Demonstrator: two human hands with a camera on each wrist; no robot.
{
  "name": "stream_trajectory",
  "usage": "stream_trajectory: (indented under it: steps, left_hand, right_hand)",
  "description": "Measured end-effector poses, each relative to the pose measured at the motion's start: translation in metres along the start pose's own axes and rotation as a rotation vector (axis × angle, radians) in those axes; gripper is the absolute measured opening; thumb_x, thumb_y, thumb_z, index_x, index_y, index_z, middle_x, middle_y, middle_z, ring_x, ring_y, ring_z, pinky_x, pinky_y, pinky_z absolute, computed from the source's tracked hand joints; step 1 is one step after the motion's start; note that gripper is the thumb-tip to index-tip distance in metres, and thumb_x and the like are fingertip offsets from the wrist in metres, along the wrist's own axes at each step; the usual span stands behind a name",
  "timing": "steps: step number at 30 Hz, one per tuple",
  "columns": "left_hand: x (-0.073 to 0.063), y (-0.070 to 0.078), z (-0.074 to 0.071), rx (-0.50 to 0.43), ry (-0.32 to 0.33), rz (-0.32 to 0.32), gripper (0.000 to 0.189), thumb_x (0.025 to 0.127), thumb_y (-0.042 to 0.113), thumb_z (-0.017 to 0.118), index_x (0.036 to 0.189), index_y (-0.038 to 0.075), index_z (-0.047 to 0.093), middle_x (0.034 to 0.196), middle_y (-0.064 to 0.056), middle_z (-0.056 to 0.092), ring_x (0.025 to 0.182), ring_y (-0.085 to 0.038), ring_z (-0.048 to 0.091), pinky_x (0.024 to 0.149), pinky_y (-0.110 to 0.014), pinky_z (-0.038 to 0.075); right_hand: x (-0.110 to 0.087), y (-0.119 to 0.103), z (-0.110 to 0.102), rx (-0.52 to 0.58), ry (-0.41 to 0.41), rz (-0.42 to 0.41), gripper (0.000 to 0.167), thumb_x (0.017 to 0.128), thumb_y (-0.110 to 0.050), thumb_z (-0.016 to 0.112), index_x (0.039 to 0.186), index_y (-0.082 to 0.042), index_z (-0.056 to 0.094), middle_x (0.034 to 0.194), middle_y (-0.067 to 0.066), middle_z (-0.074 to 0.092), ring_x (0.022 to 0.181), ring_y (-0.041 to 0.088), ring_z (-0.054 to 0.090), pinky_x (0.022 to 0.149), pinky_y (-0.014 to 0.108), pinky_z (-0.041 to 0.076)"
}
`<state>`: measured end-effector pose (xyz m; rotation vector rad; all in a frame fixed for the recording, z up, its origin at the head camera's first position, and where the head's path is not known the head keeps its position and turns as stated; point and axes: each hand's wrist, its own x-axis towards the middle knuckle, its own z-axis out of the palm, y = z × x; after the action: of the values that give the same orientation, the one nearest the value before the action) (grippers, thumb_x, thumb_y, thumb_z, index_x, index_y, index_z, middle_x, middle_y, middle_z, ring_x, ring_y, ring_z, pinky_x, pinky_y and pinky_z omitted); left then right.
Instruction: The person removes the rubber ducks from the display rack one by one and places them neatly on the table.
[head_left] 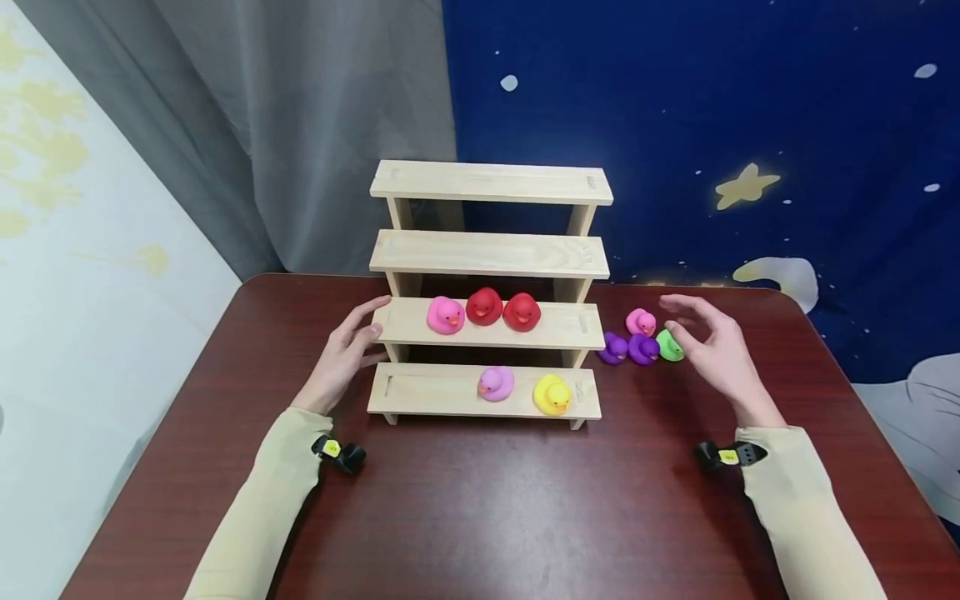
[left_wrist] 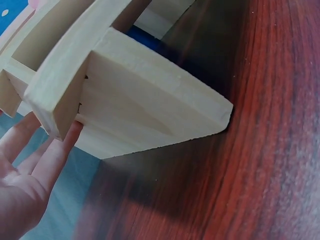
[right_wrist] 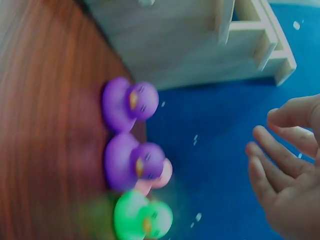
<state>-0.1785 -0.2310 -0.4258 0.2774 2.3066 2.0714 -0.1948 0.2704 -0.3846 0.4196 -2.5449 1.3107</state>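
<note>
A four-step wooden rack [head_left: 491, 254] stands at the table's back. My left hand [head_left: 343, 354] has its fingertips at the left end of the second step from the bottom; in the left wrist view its fingers [left_wrist: 60, 152] touch the board's end. My right hand [head_left: 712, 346], fingers loosely bent and holding nothing, hovers beside a group of rubber ducks: a pink duck [head_left: 641, 322], two purple ducks [right_wrist: 122, 162] and a green duck [right_wrist: 132, 217]. On the second step sit a pink duck [head_left: 446, 316] and two red ducks [head_left: 522, 312]. The bottom step holds a lilac duck [head_left: 496, 383] and a yellow duck [head_left: 552, 394].
The dark red-brown table [head_left: 525, 508] runs under everything. Behind it hang a grey curtain [head_left: 337, 125] and a blue cloth [head_left: 637, 108] with stars. A pale patterned wall [head_left: 90, 250] is at left. Each wrist carries a small black camera [head_left: 349, 457].
</note>
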Motion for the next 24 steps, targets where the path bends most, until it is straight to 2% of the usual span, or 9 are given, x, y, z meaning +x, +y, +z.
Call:
stream_trajectory:
  steps: [4, 11, 18, 21, 24]
  left_hand:
    - [0.0, -0.001, 0.0, 0.001, -0.009, 0.002, 0.047, 0.103, 0.031, 0.049, 0.148, 0.022, 0.04, 0.147, -0.011, 0.034, 0.12, -0.03, 0.05, 0.086, -0.042, 0.05]
    - [0.0, -0.001, -0.003, 0.001, -0.021, -0.004, 0.047, 0.103, 0.03, 0.048, 0.148, 0.023, 0.04, 0.148, -0.011, 0.032, 0.122, -0.03, 0.049, 0.088, -0.043, 0.049]
    - [0.0, -0.002, -0.004, 0.004, -0.014, 0.002, 0.048, 0.103, 0.029, 0.048, 0.149, 0.019, 0.039, 0.148, -0.012, 0.032, 0.121, -0.027, 0.05, 0.086, -0.039, 0.05]
    - [0.0, -0.001, -0.003, 0.004, -0.019, 0.002, 0.049, 0.103, 0.03, 0.048, 0.149, 0.019, 0.038, 0.149, -0.01, 0.032, 0.122, -0.028, 0.049, 0.086, -0.038, 0.051]
    - [0.0, -0.001, -0.001, 0.001, -0.017, 0.0, 0.048, 0.103, 0.031, 0.049, 0.149, 0.019, 0.039, 0.149, -0.008, 0.032, 0.122, -0.028, 0.049, 0.085, -0.037, 0.051]
  right_hand:
    - [0.004, -0.013, 0.008, 0.068, -0.075, -0.048, 0.034, 0.092, 0.002, 0.061, 0.126, 0.0, 0.06, 0.116, 0.022, 0.063, 0.101, 0.004, 0.06, 0.087, 0.014, 0.043]
    - [0.011, -0.033, 0.024, 0.11, -0.164, -0.108, 0.032, 0.093, 0.0, 0.061, 0.125, 0.0, 0.06, 0.116, 0.015, 0.065, 0.103, 0.012, 0.062, 0.087, 0.016, 0.044]
    - [0.016, -0.053, 0.049, 0.163, -0.246, -0.155, 0.03, 0.091, 0.009, 0.059, 0.121, 0.007, 0.06, 0.115, 0.021, 0.064, 0.105, 0.034, 0.061, 0.087, 0.016, 0.044]
    - [0.018, -0.059, 0.056, 0.179, -0.267, -0.156, 0.029, 0.091, 0.008, 0.06, 0.119, 0.006, 0.062, 0.115, 0.019, 0.065, 0.105, 0.032, 0.062, 0.088, 0.018, 0.045]
    - [0.021, -0.065, 0.06, 0.177, -0.29, -0.14, 0.028, 0.092, 0.001, 0.062, 0.12, -0.001, 0.064, 0.115, 0.012, 0.066, 0.103, 0.025, 0.063, 0.088, 0.023, 0.047]
